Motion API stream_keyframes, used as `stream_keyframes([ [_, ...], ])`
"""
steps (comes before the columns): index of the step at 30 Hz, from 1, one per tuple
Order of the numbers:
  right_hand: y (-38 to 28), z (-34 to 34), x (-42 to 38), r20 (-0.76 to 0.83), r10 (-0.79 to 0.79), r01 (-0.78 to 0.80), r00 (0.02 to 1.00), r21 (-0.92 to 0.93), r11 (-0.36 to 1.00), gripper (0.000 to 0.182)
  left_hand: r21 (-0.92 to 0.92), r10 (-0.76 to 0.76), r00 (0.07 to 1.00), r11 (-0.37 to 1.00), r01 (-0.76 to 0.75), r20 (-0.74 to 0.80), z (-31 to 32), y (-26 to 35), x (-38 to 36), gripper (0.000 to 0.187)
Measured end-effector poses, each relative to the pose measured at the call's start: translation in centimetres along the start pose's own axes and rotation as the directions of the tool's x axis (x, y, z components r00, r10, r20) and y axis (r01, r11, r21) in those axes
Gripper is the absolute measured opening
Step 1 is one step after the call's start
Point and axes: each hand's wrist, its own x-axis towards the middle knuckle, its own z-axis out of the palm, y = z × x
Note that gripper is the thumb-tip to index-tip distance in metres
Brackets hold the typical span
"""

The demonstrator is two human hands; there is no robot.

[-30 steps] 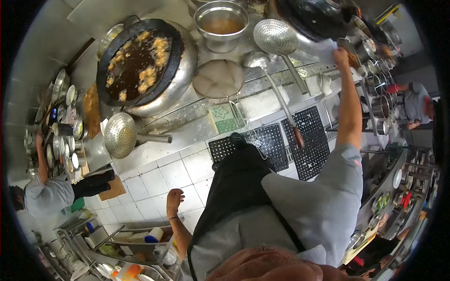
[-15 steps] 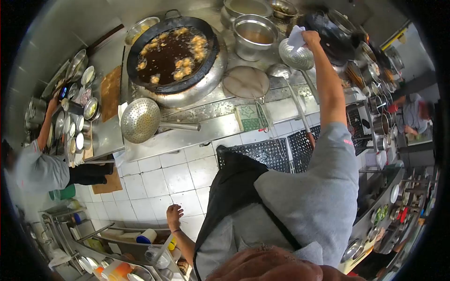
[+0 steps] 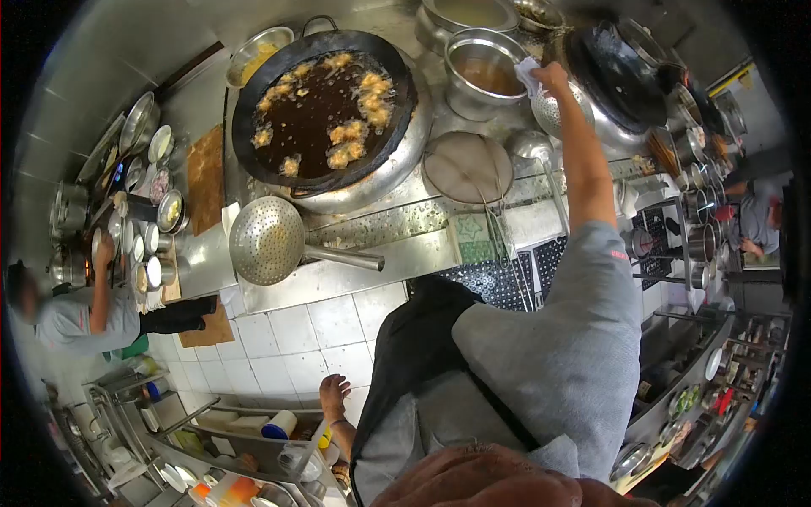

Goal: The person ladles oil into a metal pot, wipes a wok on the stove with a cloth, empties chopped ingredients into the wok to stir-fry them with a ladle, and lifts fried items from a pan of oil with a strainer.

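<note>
My right hand [image 3: 552, 80] grips a folded white cloth [image 3: 528, 76] at the rim of a deep metal pot [image 3: 463, 91] of brownish liquid. Below that hand lies a perforated skimmer [image 3: 568, 114], partly covered by my forearm. My left hand [image 3: 334, 392] hangs low beside my body with its fingers loosely apart and nothing in it. Battered pieces [image 3: 348, 139] float in dark oil in a large black wok [image 3: 247, 127]. A round mesh strainer [image 3: 467, 166] and a ladle [image 3: 532, 145] rest between the wok and my right arm.
A second perforated skimmer [image 3: 267, 240] lies at the counter's front edge, handle to the right. At the far left another person [image 3: 89, 313] reaches over bowls. Metal shelving [image 3: 203, 422] stands near my left hand. Another wok [image 3: 621, 76] sits beyond my right hand.
My right hand and the cloth have moved from above the skimmer to the metal pot's rim. The view has shifted slightly. The person at the left has drawn an arm back.
</note>
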Motion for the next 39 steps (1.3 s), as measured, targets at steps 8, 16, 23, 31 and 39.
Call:
stream_keyframes([
  [8,0.4,0.7,1.1,0.455,0.271,-0.405,0.848,0.226,0.886,0.035,0.059,0.061,0.998,0.996,-0.062,0.008,2.5,4.7,2.2,0.029],
  [16,1.0,1.4,0.8,0.533,0.186,-0.403,0.825,0.325,0.855,0.033,0.059,0.036,0.999,0.998,-0.038,0.032,3.4,7.1,3.6,0.029],
  [23,0.8,1.5,1.0,0.598,0.252,-0.487,0.761,0.271,0.830,0.034,0.113,0.046,0.997,0.992,-0.052,0.055,3.9,9.4,6.6,0.028],
  [31,0.4,1.1,0.3,0.570,0.273,-0.474,0.775,0.240,0.847,0.036,0.117,0.055,0.996,0.991,-0.063,0.066,3.4,9.8,6.5,0.029],
  [39,0.3,1.3,2.3,0.428,0.199,-0.297,0.882,0.174,0.939,0.025,0.153,0.082,0.993,0.984,-0.095,0.088,4.2,11.4,7.2,0.024],
])
